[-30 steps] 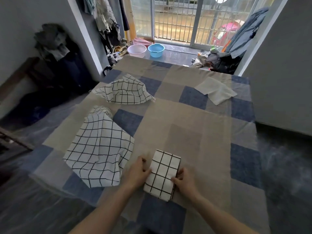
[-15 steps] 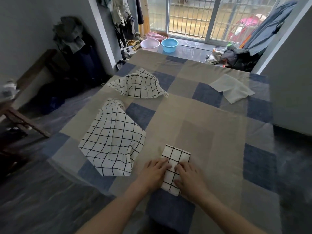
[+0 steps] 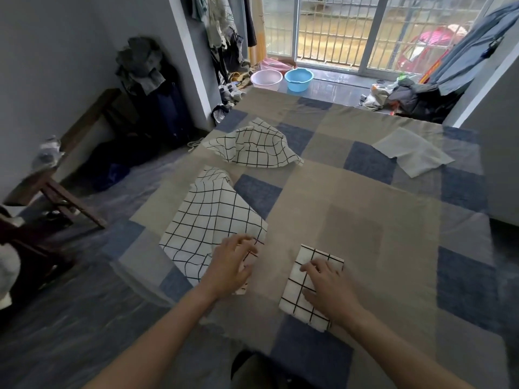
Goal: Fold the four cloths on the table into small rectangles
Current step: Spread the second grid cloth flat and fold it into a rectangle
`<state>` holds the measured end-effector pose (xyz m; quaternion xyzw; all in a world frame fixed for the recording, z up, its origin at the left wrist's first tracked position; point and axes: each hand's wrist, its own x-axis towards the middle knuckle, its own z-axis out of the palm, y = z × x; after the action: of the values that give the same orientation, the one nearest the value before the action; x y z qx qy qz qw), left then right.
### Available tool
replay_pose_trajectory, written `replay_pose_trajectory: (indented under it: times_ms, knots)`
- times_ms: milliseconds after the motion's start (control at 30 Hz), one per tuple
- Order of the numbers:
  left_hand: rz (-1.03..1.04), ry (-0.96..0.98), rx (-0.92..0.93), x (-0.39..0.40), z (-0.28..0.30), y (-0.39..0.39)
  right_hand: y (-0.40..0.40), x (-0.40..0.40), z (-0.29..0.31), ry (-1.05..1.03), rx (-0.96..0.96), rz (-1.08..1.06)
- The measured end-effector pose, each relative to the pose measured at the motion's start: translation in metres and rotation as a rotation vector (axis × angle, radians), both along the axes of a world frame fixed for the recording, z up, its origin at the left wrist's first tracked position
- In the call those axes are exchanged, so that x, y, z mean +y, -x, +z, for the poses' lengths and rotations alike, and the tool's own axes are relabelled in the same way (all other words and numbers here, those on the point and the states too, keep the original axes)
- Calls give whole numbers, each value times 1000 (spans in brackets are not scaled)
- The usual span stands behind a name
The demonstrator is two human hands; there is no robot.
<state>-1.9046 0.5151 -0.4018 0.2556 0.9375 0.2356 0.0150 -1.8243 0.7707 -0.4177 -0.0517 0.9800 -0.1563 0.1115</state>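
Observation:
A folded white grid-patterned cloth (image 3: 320, 258) lies as a small rectangle near the front of the table, and my right hand (image 3: 328, 287) rests flat on it with fingers spread. My left hand (image 3: 231, 262) lies on the near right corner of a large unfolded grid cloth (image 3: 209, 220) to the left; its fingers are apart and blurred. Further back, a second rumpled grid cloth (image 3: 252, 148) sits left of centre. A plain pale grey cloth (image 3: 412, 155) lies at the back right.
The table (image 3: 351, 220) wears a tan and blue patchwork cover. A wooden bench (image 3: 56, 192) stands at the left. Pink (image 3: 266, 80) and blue (image 3: 298, 79) basins sit on the floor beyond the far edge, with piled clothes (image 3: 407, 96) at the back right.
My left hand has left the folded cloth and moved left onto the large unfolded grid cloth. My right hand stays on the folded rectangle. The view has shifted left.

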Motion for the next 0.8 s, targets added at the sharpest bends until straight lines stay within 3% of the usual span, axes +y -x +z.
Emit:
replay_pose_trajectory:
  times_ms: [100,200,300,367,467,567,800]
  knots:
    - [201,-85,-110,-58,8,33,16,-27,8,65,-5,101]
    - [261,-33,-251,-110,8,55,30,-59,16,113,-11,177]
    - [86,34,-425,-140,13,60,45,-94,16,1,-60,264]
    - [-67,90,-440,-150,15,59,57,-117,8,-30,-62,290]
    - [-219,148,-403,-154,14,57,73,-152,-1,19,41,266]
    - [-301,177,-294,-157,8,55,85,-189,5,205,85,53]
    - [-88,-197,2,-178,14,88,96,-248,49,432,310,-345]
